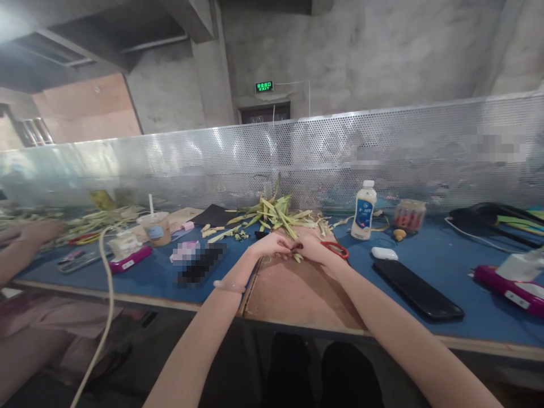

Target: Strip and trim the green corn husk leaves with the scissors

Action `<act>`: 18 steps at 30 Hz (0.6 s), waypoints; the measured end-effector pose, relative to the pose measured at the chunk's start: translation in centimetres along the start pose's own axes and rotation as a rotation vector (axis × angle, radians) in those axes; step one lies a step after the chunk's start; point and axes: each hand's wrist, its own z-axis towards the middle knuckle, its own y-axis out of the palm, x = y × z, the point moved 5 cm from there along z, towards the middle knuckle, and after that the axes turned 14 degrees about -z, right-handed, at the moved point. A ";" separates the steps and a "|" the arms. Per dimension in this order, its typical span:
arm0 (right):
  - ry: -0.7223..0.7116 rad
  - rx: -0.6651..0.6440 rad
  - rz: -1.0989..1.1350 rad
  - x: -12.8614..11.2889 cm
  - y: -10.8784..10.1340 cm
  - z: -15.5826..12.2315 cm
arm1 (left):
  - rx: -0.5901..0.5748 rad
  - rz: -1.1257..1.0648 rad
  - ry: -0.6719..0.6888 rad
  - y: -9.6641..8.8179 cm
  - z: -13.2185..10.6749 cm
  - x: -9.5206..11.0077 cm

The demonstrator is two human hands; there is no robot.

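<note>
My left hand and my right hand meet over a brown board, fingers curled and pinched close together. A pale green leaf strip shows at their fingertips; the fingers hide most of it. Just beyond them lies a loose heap of long green and yellowish leaf strips. Beside my right wrist rest red-handled scissors, partly covered by my forearm. Shorter cut leaf pieces are scattered left of the heap.
Right of the board stand a milk bottle, a jar, a white earbud case and a black phone. To the left are a drink cup and a purple power strip. Another person's hand works at far left.
</note>
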 end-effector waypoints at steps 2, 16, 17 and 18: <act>-0.002 0.023 0.008 -0.1 -0.2 0.0 | 0.028 0.000 -0.003 -0.3 0.0 -0.1; 0.168 0.163 0.092 -0.7 -1.6 -0.3 | 0.209 -0.080 0.012 -1.6 0.5 -0.4; 0.178 0.170 0.095 -0.8 -1.6 -0.2 | 0.221 -0.087 0.013 -1.7 0.5 -0.4; 0.187 0.176 0.097 -0.9 -1.6 -0.2 | 0.232 -0.093 0.013 -1.8 0.5 -0.5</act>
